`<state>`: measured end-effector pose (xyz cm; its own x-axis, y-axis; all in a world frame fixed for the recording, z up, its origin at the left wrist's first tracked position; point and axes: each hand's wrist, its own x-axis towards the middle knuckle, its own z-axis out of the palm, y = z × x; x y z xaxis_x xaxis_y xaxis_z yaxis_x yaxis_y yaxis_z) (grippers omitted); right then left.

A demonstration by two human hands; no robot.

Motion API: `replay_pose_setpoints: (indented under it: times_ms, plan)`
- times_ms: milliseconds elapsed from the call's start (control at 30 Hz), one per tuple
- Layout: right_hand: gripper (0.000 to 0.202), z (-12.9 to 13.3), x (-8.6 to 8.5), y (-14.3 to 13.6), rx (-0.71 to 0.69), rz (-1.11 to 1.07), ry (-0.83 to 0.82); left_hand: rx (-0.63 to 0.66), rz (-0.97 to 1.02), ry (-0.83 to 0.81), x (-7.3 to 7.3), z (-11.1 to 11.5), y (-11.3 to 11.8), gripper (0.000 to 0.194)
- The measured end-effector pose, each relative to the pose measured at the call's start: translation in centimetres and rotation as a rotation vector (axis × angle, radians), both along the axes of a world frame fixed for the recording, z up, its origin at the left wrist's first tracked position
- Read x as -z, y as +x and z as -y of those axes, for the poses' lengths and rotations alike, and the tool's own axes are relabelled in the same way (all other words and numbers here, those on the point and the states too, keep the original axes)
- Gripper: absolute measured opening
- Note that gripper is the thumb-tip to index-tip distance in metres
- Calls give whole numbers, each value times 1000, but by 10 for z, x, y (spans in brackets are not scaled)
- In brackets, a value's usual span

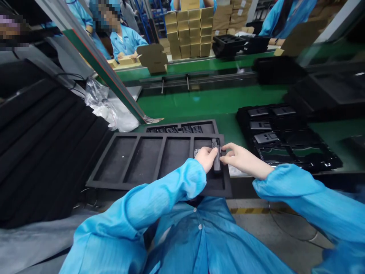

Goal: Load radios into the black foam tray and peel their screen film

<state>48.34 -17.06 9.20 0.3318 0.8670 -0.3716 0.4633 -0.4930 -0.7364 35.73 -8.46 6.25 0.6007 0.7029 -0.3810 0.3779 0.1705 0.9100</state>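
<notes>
A slim dark oblong device (216,154) lies lengthwise in the rightmost compartment of a black foam tray (125,160) with four long compartments. My left hand (207,158) grips the device from its left side. From the right, my right hand (242,160) touches it with the fingertips. A small white label sits just left of my left hand inside the same compartment. Both arms wear blue sleeves.
A second black tray (205,126) lies behind the first. A glossy black tray (299,152) with several grey devices sits to the right on the green belt (199,102). Stacked black foam (34,144) lies left, beside a plastic bag (108,106). Cardboard boxes (189,34) and people in blue stand beyond.
</notes>
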Motion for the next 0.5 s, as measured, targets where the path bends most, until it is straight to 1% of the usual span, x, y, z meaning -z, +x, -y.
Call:
replay_pose_setpoints:
  times_ms: [167, 267, 400, 500]
  plan:
    - [39, -9, -10, -4, -4, -122, -118, 111, 45, -1, 1, -5, 1, 24]
    - [44, -14, -10, -2, -14, -134, -188, 146, 55, -16, 5, -8, -1, 24]
    - [53, -21, -2, 5, -30, -75, -269, 158, 41, -22, 9, -9, -2, 22]
    - [58, -27, -6, 4, -77, 11, -355, 163, 18, -3, 7, -10, -2, 21]
